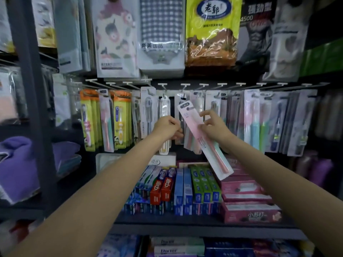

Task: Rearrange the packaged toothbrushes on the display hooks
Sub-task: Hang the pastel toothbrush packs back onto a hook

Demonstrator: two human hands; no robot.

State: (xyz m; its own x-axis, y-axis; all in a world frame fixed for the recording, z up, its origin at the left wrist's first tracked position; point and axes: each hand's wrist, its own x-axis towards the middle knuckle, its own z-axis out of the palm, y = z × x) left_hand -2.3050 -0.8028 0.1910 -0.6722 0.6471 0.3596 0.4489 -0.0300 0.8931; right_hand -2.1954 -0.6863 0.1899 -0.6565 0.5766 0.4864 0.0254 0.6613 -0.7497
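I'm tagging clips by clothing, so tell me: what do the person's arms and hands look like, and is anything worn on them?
Both forearms are bare along the whole length in view, with no sleeve showing. The left hand and right hand wear no gloves. No watch, bracelet or ring can be seen on either wrist or on the fingers, though the picture is somewhat blurred.

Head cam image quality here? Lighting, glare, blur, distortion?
Head view: dim overall; glare on the yellow bag up top; wide-angle bending at the edges; periphery soft, but the toothbrush pack held by the right hand reads fairly sharp.
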